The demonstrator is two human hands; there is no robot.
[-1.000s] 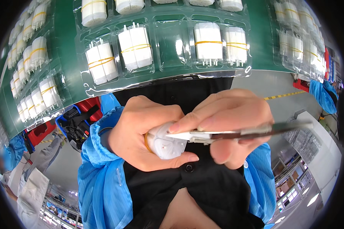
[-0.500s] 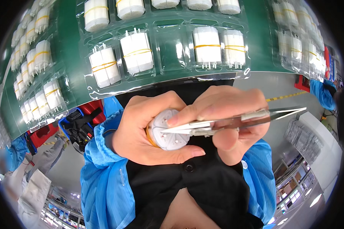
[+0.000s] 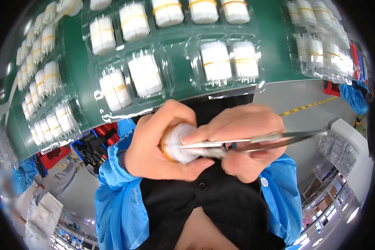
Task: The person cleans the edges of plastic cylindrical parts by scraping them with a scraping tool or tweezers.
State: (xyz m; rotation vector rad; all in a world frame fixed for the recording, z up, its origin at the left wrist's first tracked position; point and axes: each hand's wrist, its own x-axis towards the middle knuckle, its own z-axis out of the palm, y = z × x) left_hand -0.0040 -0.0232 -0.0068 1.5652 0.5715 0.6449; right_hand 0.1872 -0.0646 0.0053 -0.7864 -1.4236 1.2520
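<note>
My left hand [image 3: 150, 146] wraps round a white cylindrical bundle [image 3: 180, 143] with an orange rubber band about it, its round end turned to the right. A pair of metal tweezers [image 3: 254, 143] is pinched in my right hand [image 3: 250, 137]. The tweezers' tips rest at or just over the bundle's end face; blur hides whether they touch it. Just beyond my hands, a clear plastic tray [image 3: 179, 62] on the green table holds similar banded white bundles [image 3: 144, 75], some with thin pins sticking out.
More clear trays of white bundles stand at the left [image 3: 50, 125] and right [image 3: 323, 54] of the green table [image 3: 275, 50]. A person in blue sleeves [image 3: 27, 171] is at the far left. A red bin [image 3: 54, 156] sits below the table edge.
The view has shifted, so the trays appear lower and slightly left. Both hands keep their grips; the tweezers stay at the bundle's end, now blurred by motion.
</note>
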